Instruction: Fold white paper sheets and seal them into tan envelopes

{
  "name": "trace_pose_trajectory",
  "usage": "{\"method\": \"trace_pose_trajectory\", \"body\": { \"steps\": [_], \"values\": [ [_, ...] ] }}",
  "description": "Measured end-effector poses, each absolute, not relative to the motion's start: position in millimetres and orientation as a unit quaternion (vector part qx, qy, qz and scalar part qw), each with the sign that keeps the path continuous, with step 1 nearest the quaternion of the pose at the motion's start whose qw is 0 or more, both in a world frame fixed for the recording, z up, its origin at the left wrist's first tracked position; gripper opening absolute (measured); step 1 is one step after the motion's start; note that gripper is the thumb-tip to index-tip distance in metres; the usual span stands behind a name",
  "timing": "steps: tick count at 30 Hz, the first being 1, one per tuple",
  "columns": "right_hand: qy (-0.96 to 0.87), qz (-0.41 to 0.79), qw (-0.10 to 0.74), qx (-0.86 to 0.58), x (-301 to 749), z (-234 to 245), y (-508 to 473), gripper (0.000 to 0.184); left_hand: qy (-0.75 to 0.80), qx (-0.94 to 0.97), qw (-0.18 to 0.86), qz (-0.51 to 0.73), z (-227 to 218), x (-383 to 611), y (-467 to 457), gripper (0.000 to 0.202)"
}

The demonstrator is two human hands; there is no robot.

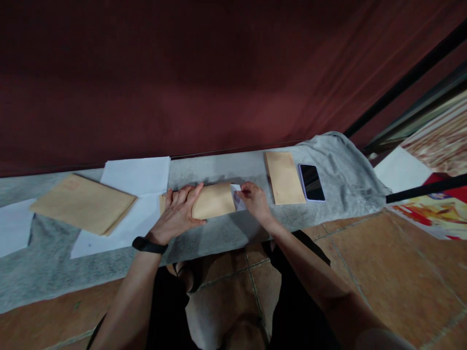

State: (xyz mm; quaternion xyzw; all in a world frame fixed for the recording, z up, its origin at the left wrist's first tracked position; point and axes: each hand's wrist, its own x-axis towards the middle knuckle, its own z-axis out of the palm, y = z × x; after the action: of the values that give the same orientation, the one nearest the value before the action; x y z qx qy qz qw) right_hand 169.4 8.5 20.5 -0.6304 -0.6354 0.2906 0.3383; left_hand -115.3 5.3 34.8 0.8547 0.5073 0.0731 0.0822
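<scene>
A brown paper envelope [215, 199] lies lengthwise on the grey cloth in front of me. My left hand [179, 212] rests flat on its left part, thumb and fingers spread, with a dark band on the wrist. At the envelope's right end, a white paper [236, 188] sticks out of the opening. The fingers of my right hand [254, 198] pinch this paper by its outer edge. How far the paper reaches inside the envelope is hidden.
Brown envelopes [83, 203] lie on white sheets [136, 176] at left. To the right are a stack of envelopes [285, 179] and a phone [312, 182]. The grey cloth [219, 242] covers a narrow surface against a dark red wall [204, 87]. Black bars [408, 82] stand at right.
</scene>
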Motion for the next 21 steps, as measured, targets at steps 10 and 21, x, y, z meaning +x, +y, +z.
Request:
{"method": "trace_pose_trajectory", "body": {
  "steps": [10, 21],
  "values": [
    [-0.642, 0.260, 0.336, -0.638, 150, 9, 6, 0.018, 0.487, 0.865, 0.082, 0.086, 37, -101, 4, 0.113],
    [-0.548, 0.355, 0.421, -0.629, 147, 6, 6, 0.015, 0.484, 0.867, 0.075, 0.089, 33, -103, 6, 0.113]
  ]
}}
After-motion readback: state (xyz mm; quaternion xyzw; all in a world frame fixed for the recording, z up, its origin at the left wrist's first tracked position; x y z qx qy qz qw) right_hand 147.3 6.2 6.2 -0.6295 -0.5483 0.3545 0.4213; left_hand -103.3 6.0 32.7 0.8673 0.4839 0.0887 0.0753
